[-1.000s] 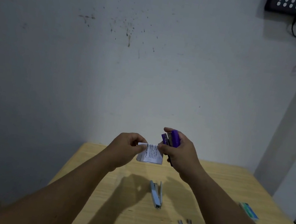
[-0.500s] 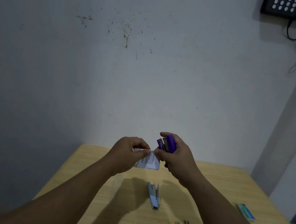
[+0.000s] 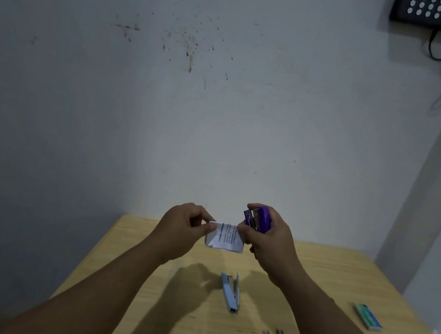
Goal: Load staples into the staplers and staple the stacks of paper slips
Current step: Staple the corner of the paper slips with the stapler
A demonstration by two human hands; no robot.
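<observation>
Both hands are raised above the wooden table (image 3: pixel 139 277). My left hand (image 3: pixel 183 227) pinches the left edge of a small stack of printed paper slips (image 3: pixel 227 238). My right hand (image 3: pixel 269 237) grips a purple stapler (image 3: pixel 259 218) upright, and its thumb and fingertip also touch the right edge of the slips. A light blue stapler (image 3: pixel 230 292) lies opened on the table below the hands. Two small strips of staples (image 3: pixel 273 333) rest on the table to the right of it.
A green and white staple box (image 3: pixel 368 317) lies near the table's right edge. A stained white wall rises right behind the table. A dark keypad device (image 3: pixel 429 9) with a cable hangs at the top right.
The slips were drawn toward the left hand half a second ago and now hang spread out between both hands again. The purple stapler stays in the right hand.
</observation>
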